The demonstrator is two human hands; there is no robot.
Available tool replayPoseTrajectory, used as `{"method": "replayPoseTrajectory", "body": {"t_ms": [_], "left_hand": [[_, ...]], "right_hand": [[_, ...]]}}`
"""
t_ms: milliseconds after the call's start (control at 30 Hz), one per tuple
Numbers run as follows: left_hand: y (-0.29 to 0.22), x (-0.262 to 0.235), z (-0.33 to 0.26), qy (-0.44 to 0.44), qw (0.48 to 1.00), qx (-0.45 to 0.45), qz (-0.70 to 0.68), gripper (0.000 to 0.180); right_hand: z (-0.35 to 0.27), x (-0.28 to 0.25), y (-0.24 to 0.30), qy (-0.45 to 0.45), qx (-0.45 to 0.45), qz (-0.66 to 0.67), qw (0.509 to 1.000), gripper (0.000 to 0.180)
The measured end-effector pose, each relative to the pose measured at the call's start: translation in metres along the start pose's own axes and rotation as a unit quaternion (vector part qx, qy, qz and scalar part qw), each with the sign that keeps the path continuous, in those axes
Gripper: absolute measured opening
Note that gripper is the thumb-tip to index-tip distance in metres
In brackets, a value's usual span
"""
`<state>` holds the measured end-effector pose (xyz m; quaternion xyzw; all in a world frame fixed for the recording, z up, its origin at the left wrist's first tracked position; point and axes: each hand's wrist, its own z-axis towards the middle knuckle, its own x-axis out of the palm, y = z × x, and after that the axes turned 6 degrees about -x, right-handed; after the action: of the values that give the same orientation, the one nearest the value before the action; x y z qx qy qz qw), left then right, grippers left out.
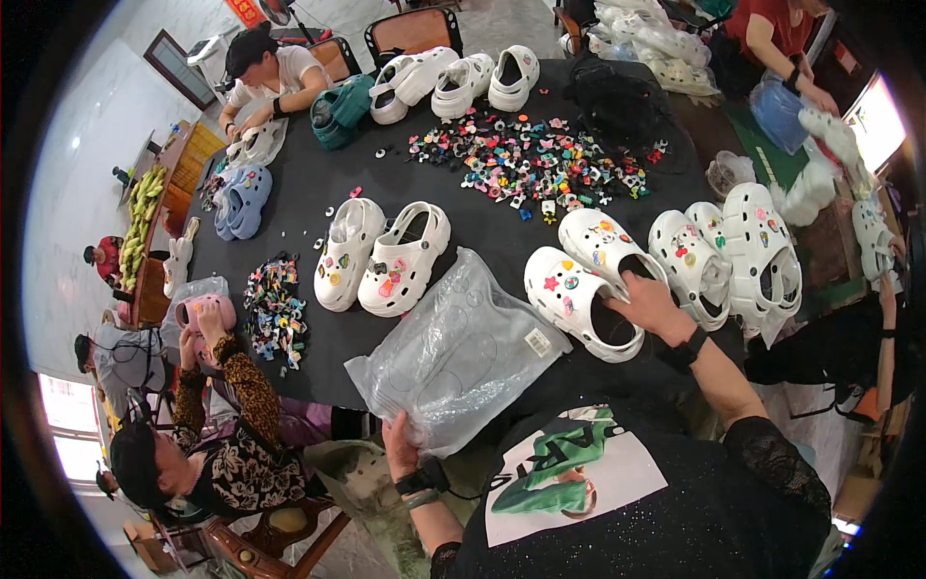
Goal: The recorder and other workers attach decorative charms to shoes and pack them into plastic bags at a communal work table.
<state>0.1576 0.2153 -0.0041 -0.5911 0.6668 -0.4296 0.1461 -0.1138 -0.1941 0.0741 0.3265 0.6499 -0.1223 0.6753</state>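
Observation:
My left hand (398, 440) grips the near edge of a clear plastic bag (463, 347) that lies flat on the black table (318, 183). My right hand (651, 304) reaches into the pair of white clogs (579, 289) with coloured charms, its fingers hooked inside the openings of both shoes. The clogs lie just right of the bag. Another decorated white pair (386, 256) rests to the bag's left.
A heap of small coloured charms (540, 164) covers the table's middle. More white clogs (743, 251) stack at the right, and several (453, 82) stand at the far edge. A seated person at lower left holds a pink clog (205, 314); others work at the far side.

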Motion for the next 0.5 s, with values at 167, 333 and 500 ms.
{"method": "replayPoseTrajectory", "body": {"t_ms": [167,333,500], "left_hand": [[-0.001,-0.002,0.0,0.016,0.998,-0.007,0.066,0.043],[0.001,0.007,0.004,0.035,0.998,-0.014,0.054,0.04],[-0.013,0.014,-0.006,0.076,0.991,0.105,0.015,0.045]], "right_hand": [[-0.014,-0.032,0.025,-0.217,-0.145,0.039,0.965,0.026],[-0.011,-0.016,0.083,0.039,-0.309,0.206,0.928,0.033],[0.003,0.044,0.122,0.15,-0.42,0.123,0.886,0.076]]}}
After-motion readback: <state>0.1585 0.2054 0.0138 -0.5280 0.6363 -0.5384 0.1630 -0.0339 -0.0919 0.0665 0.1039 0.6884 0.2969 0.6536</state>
